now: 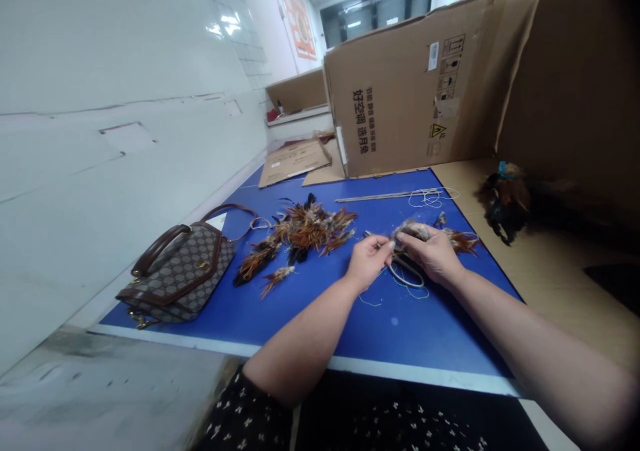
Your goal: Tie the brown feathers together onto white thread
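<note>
Over the blue tabletop my two hands meet with their fingertips almost touching. My right hand (434, 256) is closed on a small bunch of grey-brown feathers (414, 227). Close against the bunch's left end, my left hand (369, 259) is pinched together, and what lies between its fingertips is too small to make out. Below the hands is a grey loop (411, 279), partly hidden, perhaps a tool handle or cord. Thin pale thread (371, 302) trails around it. Brown feathers (461, 241) lie just right of my right hand.
A large pile of brown and black feathers (305, 227) lies left of my hands, beside a patterned handbag (183, 277). Thin sticks (373, 197) and tangled white string (430, 198) lie behind. Cardboard (405, 104) walls the back and right; a dark feather bundle (505, 201) rests there.
</note>
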`<state>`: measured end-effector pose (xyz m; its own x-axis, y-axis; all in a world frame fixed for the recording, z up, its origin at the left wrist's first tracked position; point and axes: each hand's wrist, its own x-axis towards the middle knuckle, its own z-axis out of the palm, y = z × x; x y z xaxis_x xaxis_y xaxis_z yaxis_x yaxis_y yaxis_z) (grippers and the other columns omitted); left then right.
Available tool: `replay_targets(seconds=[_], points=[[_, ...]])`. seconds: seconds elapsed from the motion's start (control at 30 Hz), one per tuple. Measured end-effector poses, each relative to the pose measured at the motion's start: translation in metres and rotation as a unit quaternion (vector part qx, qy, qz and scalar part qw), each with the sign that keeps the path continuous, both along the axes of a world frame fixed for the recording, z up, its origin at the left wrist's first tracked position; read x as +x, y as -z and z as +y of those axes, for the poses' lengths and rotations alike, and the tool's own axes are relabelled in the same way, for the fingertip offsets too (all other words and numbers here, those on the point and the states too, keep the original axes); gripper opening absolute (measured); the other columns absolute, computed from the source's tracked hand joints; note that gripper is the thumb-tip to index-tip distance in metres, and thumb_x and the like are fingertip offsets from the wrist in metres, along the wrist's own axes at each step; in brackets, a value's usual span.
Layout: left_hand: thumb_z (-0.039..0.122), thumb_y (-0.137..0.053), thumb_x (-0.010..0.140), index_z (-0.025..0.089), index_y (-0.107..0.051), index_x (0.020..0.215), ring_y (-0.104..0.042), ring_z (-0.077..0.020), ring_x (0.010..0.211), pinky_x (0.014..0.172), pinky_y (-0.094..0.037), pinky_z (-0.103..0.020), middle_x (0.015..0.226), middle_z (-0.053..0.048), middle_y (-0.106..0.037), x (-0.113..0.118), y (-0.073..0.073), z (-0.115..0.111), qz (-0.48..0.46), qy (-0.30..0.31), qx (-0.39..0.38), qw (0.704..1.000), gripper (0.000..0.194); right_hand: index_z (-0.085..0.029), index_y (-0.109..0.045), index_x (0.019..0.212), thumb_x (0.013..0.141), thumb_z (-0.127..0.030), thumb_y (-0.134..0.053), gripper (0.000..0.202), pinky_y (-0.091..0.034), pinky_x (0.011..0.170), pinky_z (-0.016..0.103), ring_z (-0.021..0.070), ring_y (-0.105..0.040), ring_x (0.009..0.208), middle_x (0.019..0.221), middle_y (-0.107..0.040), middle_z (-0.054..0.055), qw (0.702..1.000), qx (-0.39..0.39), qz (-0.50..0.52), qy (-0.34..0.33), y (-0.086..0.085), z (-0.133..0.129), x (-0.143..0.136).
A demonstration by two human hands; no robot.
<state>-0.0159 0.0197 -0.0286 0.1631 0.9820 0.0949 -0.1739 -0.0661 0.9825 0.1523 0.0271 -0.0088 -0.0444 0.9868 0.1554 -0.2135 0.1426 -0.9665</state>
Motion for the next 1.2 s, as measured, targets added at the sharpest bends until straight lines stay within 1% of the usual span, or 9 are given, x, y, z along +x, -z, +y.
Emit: replay_targets(seconds=[0.1, 0.2, 0.33, 0.47, 0.57, 0.63, 0.77, 0.93, 1.2], points=[[0.036, -0.083, 0.077, 0.012, -0.068, 0.108, -0.059, -0.0093, 0.059, 0.061, -0.045, -0.025, 0.074, -0.002, -0.068, -0.001, -0.001, 0.001, -0.065, 0.016, -0.007, 0.998, 0.041, -0.02, -0.067, 0.083, 0.072, -0.046, -0.09, 0.036, -0.023, 0.044, 0.025, 0.0074, -0.031, 0.046, 0.056, -0.047, -0.006, 1.0, -0.005, 0.021, 0.003, -0.004, 0.001, 0.003], [0.024, -0.083, 0.074, 0.012, -0.067, 0.112, -0.071, -0.0166, 0.077, 0.076, -0.055, -0.034, 0.095, -0.008, -0.072, -0.002, -0.003, 0.003, -0.141, 0.006, -0.011, 0.99, 0.044, -0.02, -0.065, 0.081, 0.075, -0.045, -0.089, 0.034, -0.021, 0.043, 0.025, 0.007, -0.027, 0.047, 0.054, -0.04, -0.007, 1.0, 0.002, 0.03, -0.004, -0.006, 0.002, 0.005], [0.028, -0.088, 0.073, 0.01, -0.068, 0.107, -0.075, -0.0212, 0.081, 0.084, -0.058, -0.041, 0.094, -0.011, -0.074, -0.003, -0.007, 0.005, -0.174, -0.015, -0.006, 0.985, 0.043, -0.02, -0.064, 0.08, 0.076, -0.045, -0.088, 0.035, -0.022, 0.044, 0.025, 0.007, -0.027, 0.048, 0.056, -0.039, -0.007, 0.999, 0.007, 0.035, -0.007, -0.007, 0.003, 0.007], [0.036, -0.089, 0.073, 0.008, -0.069, 0.099, -0.075, -0.0217, 0.074, 0.077, -0.061, -0.041, 0.088, -0.012, -0.075, -0.004, -0.009, 0.007, -0.17, -0.053, -0.004, 0.984, 0.043, -0.02, -0.067, 0.083, 0.077, -0.044, -0.089, 0.034, -0.026, 0.044, 0.025, 0.0067, -0.03, 0.048, 0.058, -0.043, -0.007, 0.999, 0.012, 0.033, -0.018, -0.008, 0.002, 0.006], [0.039, -0.089, 0.073, 0.008, -0.07, 0.102, -0.074, -0.0212, 0.068, 0.068, -0.061, -0.038, 0.085, -0.012, -0.075, -0.005, -0.009, 0.008, -0.151, -0.071, -0.012, 0.986, 0.048, -0.019, -0.071, 0.094, 0.079, -0.046, -0.087, 0.034, -0.025, 0.042, 0.024, 0.0063, -0.031, 0.046, 0.06, -0.05, -0.005, 0.999, 0.004, 0.02, -0.044, -0.01, -0.001, 0.006], [0.041, -0.089, 0.073, 0.007, -0.07, 0.107, -0.073, -0.0202, 0.064, 0.063, -0.06, -0.035, 0.083, -0.011, -0.075, -0.005, -0.01, 0.008, -0.135, -0.073, -0.013, 0.988, 0.051, -0.018, -0.073, 0.097, 0.08, -0.048, -0.085, 0.036, -0.025, 0.04, 0.024, 0.0062, -0.033, 0.044, 0.062, -0.056, -0.003, 0.998, -0.002, 0.003, -0.065, -0.011, -0.003, 0.005], [0.045, -0.088, 0.073, 0.008, -0.073, 0.107, -0.069, -0.0171, 0.056, 0.053, -0.055, -0.03, 0.081, -0.01, -0.074, -0.004, -0.007, 0.008, -0.11, -0.056, -0.009, 0.992, 0.053, -0.018, -0.07, 0.09, 0.077, -0.049, -0.087, 0.038, -0.031, 0.04, 0.022, 0.0064, -0.042, 0.047, 0.076, -0.069, 0.002, 0.997, -0.012, -0.009, -0.079, -0.009, -0.003, 0.004], [0.048, -0.085, 0.077, 0.008, -0.076, 0.106, -0.06, -0.0122, 0.047, 0.049, -0.047, -0.026, 0.063, -0.006, -0.069, -0.003, 0.001, 0.009, -0.079, -0.028, -0.007, 0.996, 0.05, -0.017, -0.068, 0.087, 0.077, -0.049, -0.087, 0.038, -0.03, 0.041, 0.021, 0.0061, -0.041, 0.047, 0.071, -0.065, 0.0, 0.995, -0.017, -0.019, -0.098, -0.003, 0.0, 0.004], [0.045, -0.087, 0.074, 0.01, -0.08, 0.108, -0.052, -0.0073, 0.049, 0.049, -0.036, -0.022, 0.06, -0.002, -0.064, 0.001, 0.002, 0.007, -0.096, -0.037, -0.023, 0.994, 0.05, -0.018, -0.069, 0.094, 0.08, -0.047, -0.086, 0.036, -0.026, 0.043, 0.021, 0.0053, -0.038, 0.049, 0.073, -0.062, -0.002, 0.992, -0.017, -0.027, -0.121, 0.001, 0.002, 0.006]])
